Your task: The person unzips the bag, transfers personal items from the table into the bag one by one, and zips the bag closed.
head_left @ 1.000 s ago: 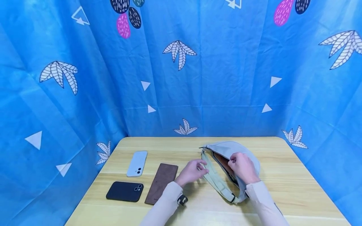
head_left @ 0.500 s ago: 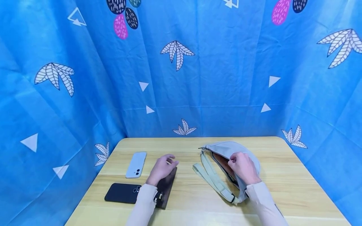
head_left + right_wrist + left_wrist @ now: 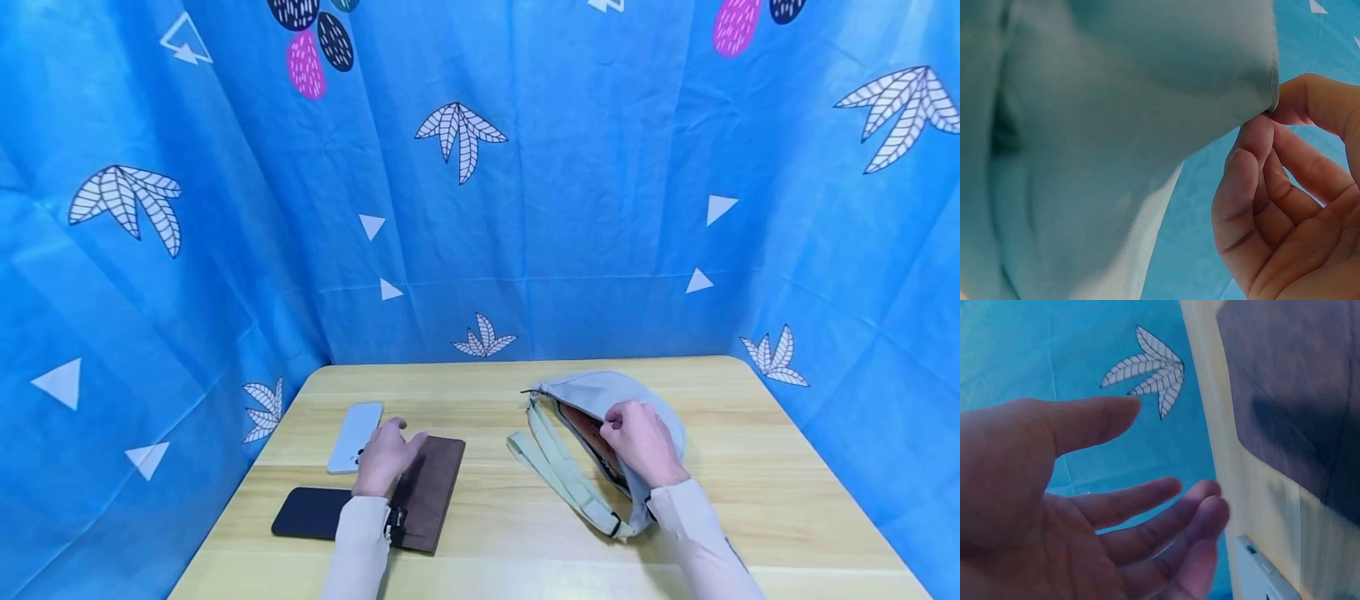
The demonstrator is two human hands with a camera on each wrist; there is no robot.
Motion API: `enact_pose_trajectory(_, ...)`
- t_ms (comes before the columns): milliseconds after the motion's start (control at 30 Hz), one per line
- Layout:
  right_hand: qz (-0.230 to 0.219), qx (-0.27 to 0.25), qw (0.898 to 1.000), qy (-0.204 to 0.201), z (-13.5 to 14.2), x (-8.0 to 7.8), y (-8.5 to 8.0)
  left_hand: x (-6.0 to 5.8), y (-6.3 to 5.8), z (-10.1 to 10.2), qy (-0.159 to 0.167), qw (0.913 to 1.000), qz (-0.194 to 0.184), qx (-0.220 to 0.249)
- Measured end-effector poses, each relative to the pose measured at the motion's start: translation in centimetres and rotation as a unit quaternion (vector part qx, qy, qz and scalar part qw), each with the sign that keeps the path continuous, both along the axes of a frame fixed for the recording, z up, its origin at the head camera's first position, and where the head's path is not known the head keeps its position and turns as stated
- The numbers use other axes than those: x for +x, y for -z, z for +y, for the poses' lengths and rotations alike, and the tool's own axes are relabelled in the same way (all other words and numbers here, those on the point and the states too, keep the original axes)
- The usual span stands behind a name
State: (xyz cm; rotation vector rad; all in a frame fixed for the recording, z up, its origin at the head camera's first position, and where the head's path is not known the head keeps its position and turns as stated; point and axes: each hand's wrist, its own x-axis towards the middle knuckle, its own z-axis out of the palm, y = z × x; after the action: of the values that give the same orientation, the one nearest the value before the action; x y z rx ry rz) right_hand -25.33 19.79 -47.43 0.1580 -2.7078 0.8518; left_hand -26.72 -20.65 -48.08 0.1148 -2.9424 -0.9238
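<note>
My right hand (image 3: 639, 442) pinches the upper edge of a pale grey waist bag (image 3: 671, 412) on the right half of the table, its zipped mouth parted to a brown inside. In the right wrist view, thumb and finger hold the bag's fabric (image 3: 1116, 137) at its corner. My left hand (image 3: 386, 458), fingers loosely bent and holding nothing, hovers over the left edge of a brown long wallet (image 3: 438, 492), close to a light-coloured phone (image 3: 354, 429). Part of that phone is hidden by the hand. A dark phone (image 3: 306, 512) lies partly behind the left sleeve.
A pale green strap (image 3: 562, 479) loops from the bag toward the table's middle. Blue patterned cloth (image 3: 585, 208) surrounds the wooden table (image 3: 510, 533) at the back and both sides.
My left hand has moved left, from the bag's strap across the wallet to near the light phone. The strap's loose end has dropped to the table. My right hand keeps its pinch.
</note>
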Motion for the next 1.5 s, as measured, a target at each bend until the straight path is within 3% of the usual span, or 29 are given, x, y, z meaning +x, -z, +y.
enact_pose_trajectory(333,-0.004,0.0,1.0,-0.003,0.2,0.3,-0.1,0.8,-0.1,-0.2,-0.01,0.9957,-0.059,-0.071)
enact_pose_trajectory(567,-0.003,-0.002,1.0,-0.005,0.1,0.2,-0.2,1.1,-0.3,0.0,0.001,0.9897,-0.089,-0.112)
enact_pose_trajectory(833,-0.004,-0.002,1.0,-0.006,0.0,0.1,-0.1,1.5,-0.4,0.1,0.004,0.9862,-0.107,-0.126)
enact_pose_trajectory(1167,-0.003,-0.001,1.0,-0.005,-0.1,0.0,0.2,1.2,0.3,0.0,-0.004,0.9884,-0.113,-0.102)
enact_pose_trajectory(1500,-0.01,0.002,1.0,-0.003,-0.1,0.1,0.3,0.1,1.9,-0.3,0.042,0.9932,-0.109,0.003)
